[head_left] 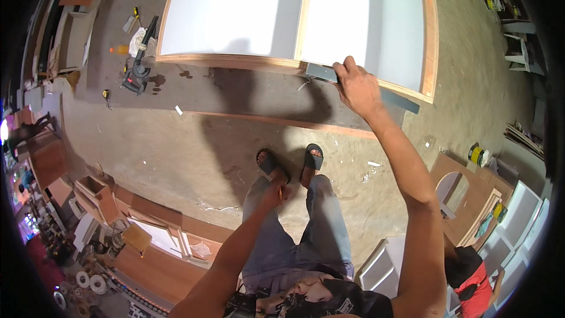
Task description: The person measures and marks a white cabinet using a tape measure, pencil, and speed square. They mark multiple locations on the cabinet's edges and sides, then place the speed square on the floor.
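Observation:
My right hand point(358, 89) grips a long grey flat strip point(400, 101) and holds it along the near wooden edge of a large cabinet frame point(235, 60) with white inner panels. The strip's left end overlaps the plywood edge; its right end reaches past the hand toward the corner. Lower down, my left hand point(279, 193) hangs in front of my left shin. Its fingers are closed around a slim orange pencil-like thing point(281, 190), mostly hidden.
A dark power tool point(137, 76), an orange bottle point(119, 50) and a small tape measure point(106, 94) lie left of the cabinet. Wooden boards point(147, 271) and a box point(94, 191) stand lower left. White frames point(512, 224) and a person in red point(474, 291) are lower right.

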`<control>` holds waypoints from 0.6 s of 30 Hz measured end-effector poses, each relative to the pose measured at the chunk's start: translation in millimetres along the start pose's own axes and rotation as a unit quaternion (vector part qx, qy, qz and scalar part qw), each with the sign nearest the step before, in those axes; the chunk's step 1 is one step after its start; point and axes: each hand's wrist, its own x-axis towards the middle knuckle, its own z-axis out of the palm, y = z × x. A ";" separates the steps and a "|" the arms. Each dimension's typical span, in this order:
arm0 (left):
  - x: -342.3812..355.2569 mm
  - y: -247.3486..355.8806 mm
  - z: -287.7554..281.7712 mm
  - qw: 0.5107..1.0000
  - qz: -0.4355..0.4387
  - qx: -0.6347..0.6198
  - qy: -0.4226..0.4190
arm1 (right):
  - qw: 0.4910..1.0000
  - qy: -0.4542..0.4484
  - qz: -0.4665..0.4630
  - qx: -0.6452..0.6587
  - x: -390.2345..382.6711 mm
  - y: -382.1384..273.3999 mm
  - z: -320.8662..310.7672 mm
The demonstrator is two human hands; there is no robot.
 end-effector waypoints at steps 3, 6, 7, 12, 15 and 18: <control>69.0 -41.6 -7.0 0.992 0.061 0.058 0.094 | 0.996 0.043 -0.011 -0.074 6.7 -4.3 11.9; 124.0 -26.3 -35.6 0.912 0.252 0.217 0.240 | 0.979 0.132 -0.046 -0.146 4.3 6.7 36.6; 140.1 -16.3 -45.6 0.931 0.214 0.186 0.230 | 0.980 0.135 -0.043 -0.141 4.0 10.4 48.5; 221.5 17.7 -77.7 0.922 0.231 0.212 0.225 | 0.995 0.028 0.001 -0.097 14.2 5.1 76.4; 271.2 26.7 -84.1 0.875 0.311 0.283 0.241 | 0.993 0.034 -0.054 -0.097 20.7 12.7 71.9; 311.8 32.4 -84.7 0.833 0.317 0.377 0.252 | 0.995 0.039 -0.063 -0.072 22.0 17.1 72.1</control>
